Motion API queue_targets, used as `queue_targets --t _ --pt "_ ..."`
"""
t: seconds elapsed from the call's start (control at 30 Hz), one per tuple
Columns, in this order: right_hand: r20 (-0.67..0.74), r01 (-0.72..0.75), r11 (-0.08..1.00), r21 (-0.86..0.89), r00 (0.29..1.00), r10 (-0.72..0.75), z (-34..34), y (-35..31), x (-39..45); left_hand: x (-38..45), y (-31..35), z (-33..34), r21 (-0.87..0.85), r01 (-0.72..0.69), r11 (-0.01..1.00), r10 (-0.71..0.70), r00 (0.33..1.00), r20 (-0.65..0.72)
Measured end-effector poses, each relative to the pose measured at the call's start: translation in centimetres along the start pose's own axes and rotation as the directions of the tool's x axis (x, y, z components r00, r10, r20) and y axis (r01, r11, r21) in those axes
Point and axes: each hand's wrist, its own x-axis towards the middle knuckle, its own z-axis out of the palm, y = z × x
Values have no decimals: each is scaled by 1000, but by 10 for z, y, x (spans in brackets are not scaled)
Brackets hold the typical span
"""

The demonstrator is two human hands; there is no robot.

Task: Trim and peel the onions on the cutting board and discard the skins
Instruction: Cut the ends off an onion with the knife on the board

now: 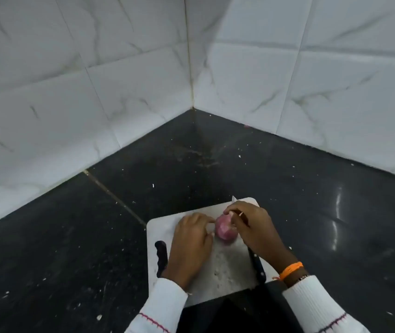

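One onion [225, 230], purple-skinned and partly stripped, rests near the middle of the pale cutting board [225, 267], which lies on the dark bench [71, 236] in a corner of white marbled wall tiles [95, 68]. The left hand [191, 243] steadies the onion from its own side, fingertips curled against it; the grip appears closed on the bulb, though the contact is partly hidden. The right hand [251, 227] reaches over the top of the onion, thumb and forefinger pinched on what looks like a flap of skin or the tip. A knife [255, 263] lies under the right hand, its black handle pointing toward the person and its blade tip showing beyond the fingers; whether the hand also holds it cannot be told. A second dark handle [161, 258] lies at the board's left edge. Judged from this view, the onion is light, firm and round, so it is liable to roll and its bared surface may be slippery. The dry outer skin is thin and likely tears easily; it is best taken at a loose edge near a trimmed end.
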Motion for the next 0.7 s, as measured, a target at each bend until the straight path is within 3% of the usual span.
queue_targets --t 0.1,0.23,0.37,0.6,0.7 --pt "-87 -180 983 48 979 183 2 11 -13 -1 0 15 88 12 996 -18 998 66" --pt "-51 -399 913 -87 917 396 7 24 -36 7 5 29 149 51 988 -68 992 109" --pt "47 -463 852 -244 872 487 12 25 -48 14 11 34 111 44 993 -57 992 112" --pt "60 -573 795 -198 803 593 9 27 -49 14 22 43 77 0 997 -8 995 101" --pt "80 -598 776 -201 779 622 5 29 -52 13 26 50 -18 27 999 -25 993 119"
